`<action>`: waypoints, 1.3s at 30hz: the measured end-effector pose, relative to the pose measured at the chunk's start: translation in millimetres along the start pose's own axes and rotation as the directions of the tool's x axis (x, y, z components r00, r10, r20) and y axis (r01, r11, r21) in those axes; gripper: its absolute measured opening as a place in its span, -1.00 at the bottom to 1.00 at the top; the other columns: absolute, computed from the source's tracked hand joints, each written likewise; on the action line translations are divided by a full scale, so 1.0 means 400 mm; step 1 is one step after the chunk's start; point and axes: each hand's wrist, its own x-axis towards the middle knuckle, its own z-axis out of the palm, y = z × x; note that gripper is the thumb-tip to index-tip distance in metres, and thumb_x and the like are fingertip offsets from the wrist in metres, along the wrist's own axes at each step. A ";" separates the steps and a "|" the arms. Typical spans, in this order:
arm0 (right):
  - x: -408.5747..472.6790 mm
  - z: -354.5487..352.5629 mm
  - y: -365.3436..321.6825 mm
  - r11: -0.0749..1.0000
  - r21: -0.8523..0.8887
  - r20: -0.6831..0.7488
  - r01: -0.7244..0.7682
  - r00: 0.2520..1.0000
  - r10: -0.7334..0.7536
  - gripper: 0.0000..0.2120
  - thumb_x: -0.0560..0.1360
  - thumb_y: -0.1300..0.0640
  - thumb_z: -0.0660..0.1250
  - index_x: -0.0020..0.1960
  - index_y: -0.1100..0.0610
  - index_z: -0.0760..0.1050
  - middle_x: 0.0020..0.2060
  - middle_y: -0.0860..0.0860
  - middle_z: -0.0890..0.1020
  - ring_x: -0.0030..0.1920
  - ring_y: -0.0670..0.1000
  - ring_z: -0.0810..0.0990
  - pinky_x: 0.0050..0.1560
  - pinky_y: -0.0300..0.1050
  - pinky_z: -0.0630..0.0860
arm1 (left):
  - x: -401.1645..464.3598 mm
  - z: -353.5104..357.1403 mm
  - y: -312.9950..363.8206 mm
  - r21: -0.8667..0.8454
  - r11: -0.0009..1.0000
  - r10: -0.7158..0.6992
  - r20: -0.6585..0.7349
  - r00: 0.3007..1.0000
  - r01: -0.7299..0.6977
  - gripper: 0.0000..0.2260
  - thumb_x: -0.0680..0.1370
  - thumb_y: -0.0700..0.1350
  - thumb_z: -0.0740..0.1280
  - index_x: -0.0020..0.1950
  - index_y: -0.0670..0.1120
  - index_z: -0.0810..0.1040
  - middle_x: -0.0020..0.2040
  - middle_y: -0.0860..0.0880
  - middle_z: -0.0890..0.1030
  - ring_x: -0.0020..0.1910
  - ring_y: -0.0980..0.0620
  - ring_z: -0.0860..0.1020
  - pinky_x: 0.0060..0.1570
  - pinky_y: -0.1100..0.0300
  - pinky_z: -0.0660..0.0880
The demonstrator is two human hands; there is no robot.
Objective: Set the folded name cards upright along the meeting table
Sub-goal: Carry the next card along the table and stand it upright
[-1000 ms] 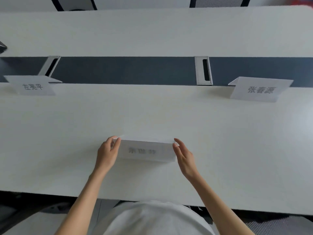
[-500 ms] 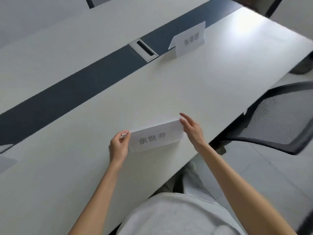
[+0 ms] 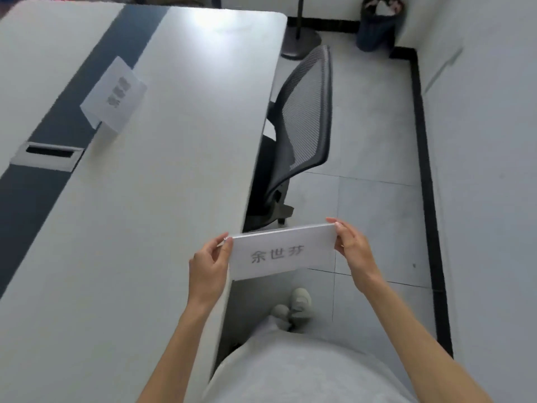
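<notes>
Hands, left (image 3: 207, 264) and right (image 3: 353, 248), pinch a card (image 3: 283, 253) past the table (image 3: 145, 199) edge; a chair (image 3: 302, 123) is near, another card (image 3: 114, 96) on top.

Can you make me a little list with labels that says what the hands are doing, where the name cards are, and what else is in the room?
left hand: pinches the held card's left end
right hand: pinches its right end
held card: folded, lifted past the table edge
other card: standing upright on the table
chair: mesh-backed, beside the table
bin: far corner
</notes>
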 end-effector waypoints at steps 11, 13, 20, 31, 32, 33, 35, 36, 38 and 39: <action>0.016 -0.407 0.107 0.923 0.383 -0.497 0.043 0.851 0.167 -0.76 0.58 0.10 0.08 0.07 0.07 0.51 -0.07 0.01 0.56 -0.09 -0.05 0.51 -0.05 -0.23 0.47 | 0.093 0.475 0.279 -0.002 0.961 0.244 0.472 0.847 -0.276 -0.72 0.56 -0.05 0.20 0.19 -0.12 0.54 0.02 0.06 0.64 0.07 0.08 0.58 0.11 0.13 0.49; 0.071 -0.483 0.112 0.919 0.392 -0.520 0.044 0.834 0.182 -0.77 0.58 0.11 0.08 0.07 0.07 0.51 -0.09 -0.02 0.56 -0.10 -0.07 0.52 -0.11 -0.29 0.49 | 0.126 0.578 0.322 0.020 0.957 0.242 0.494 0.835 -0.289 -0.72 0.56 -0.05 0.19 0.19 -0.12 0.54 0.04 -0.01 0.65 0.06 0.06 0.58 0.11 0.13 0.49; 0.414 -0.781 0.008 0.958 0.286 -0.470 0.003 0.872 0.138 -0.78 0.58 0.12 0.08 0.05 0.04 0.50 -0.02 -0.04 0.56 0.07 0.00 0.49 0.20 0.01 0.41 | 0.265 0.889 0.518 0.009 0.984 0.157 0.408 0.899 -0.177 -0.73 0.58 -0.10 0.16 0.20 -0.13 0.52 0.05 -0.03 0.63 0.08 0.02 0.58 0.17 0.01 0.49; 1.054 -0.987 -0.285 0.993 0.110 -0.228 0.032 0.974 -0.006 -0.67 0.45 -0.09 0.13 0.07 0.03 0.54 0.05 0.04 0.59 0.10 0.07 0.53 0.29 0.20 0.39 | 0.674 1.155 0.809 -0.107 0.992 0.080 0.149 0.986 -0.064 -0.75 0.57 -0.11 0.17 0.18 -0.13 0.53 -0.01 -0.06 0.63 0.01 -0.01 0.60 0.08 0.07 0.51; 1.124 -0.995 -0.305 0.993 0.111 -0.219 0.036 0.976 -0.011 -0.70 0.46 -0.08 0.14 0.05 0.00 0.54 0.03 0.03 0.59 0.07 0.05 0.52 0.29 0.22 0.39 | 0.734 1.182 0.834 -0.108 0.992 0.082 0.140 0.987 -0.067 -0.75 0.57 -0.11 0.17 0.18 -0.13 0.53 0.00 -0.05 0.63 0.02 -0.02 0.60 0.08 0.07 0.51; 1.194 -1.002 -0.331 0.993 0.110 -0.214 0.041 0.977 -0.016 -0.75 0.50 -0.05 0.14 0.04 -0.02 0.54 0.02 0.04 0.59 0.07 0.05 0.52 0.28 0.23 0.39 | 0.795 1.210 0.863 -0.106 0.992 0.082 0.134 0.988 -0.068 -0.75 0.57 -0.11 0.17 0.18 -0.12 0.53 0.00 -0.05 0.63 0.02 -0.02 0.60 0.07 0.08 0.51; 1.332 -1.016 -0.395 0.993 0.102 -0.208 0.051 0.978 -0.029 -0.79 0.56 0.02 0.12 0.03 -0.05 0.53 0.05 0.05 0.58 0.12 0.09 0.52 0.29 0.22 0.39 | 0.919 1.255 0.928 -0.108 0.992 0.082 0.133 0.988 -0.068 -0.75 0.57 -0.08 0.18 0.18 -0.11 0.53 -0.02 -0.04 0.63 0.03 -0.04 0.60 0.06 0.09 0.51; 1.397 -1.021 -0.431 0.994 0.098 -0.204 0.050 0.978 -0.029 -0.78 0.56 0.03 0.11 0.03 -0.05 0.53 0.08 0.07 0.58 0.17 0.12 0.52 0.30 0.21 0.38 | 0.980 1.272 0.963 -0.111 0.992 0.079 0.130 0.988 -0.065 -0.73 0.55 -0.04 0.19 0.17 -0.10 0.53 -0.03 -0.03 0.63 0.03 -0.04 0.60 0.06 0.08 0.51; 1.521 -1.031 -0.513 0.994 0.086 -0.191 0.060 0.981 -0.043 -0.76 0.54 -0.01 0.12 0.05 -0.05 0.53 0.12 0.10 0.58 0.21 0.15 0.50 0.31 0.21 0.37 | 1.095 1.297 1.036 -0.115 0.991 0.083 0.123 0.989 -0.069 -0.65 0.48 0.04 0.16 0.15 -0.08 0.54 -0.05 0.02 0.64 0.03 -0.03 0.60 0.08 0.05 0.52; 1.582 -1.036 -0.556 0.994 0.087 -0.181 0.072 0.982 -0.056 -0.76 0.53 -0.02 0.12 0.04 -0.06 0.54 0.12 0.11 0.58 0.20 0.16 0.50 0.31 0.20 0.38 | 1.150 1.308 1.072 -0.118 0.990 0.086 0.114 0.990 -0.073 -0.63 0.46 0.05 0.15 0.15 -0.07 0.55 -0.06 0.04 0.64 0.03 -0.02 0.60 0.09 0.04 0.52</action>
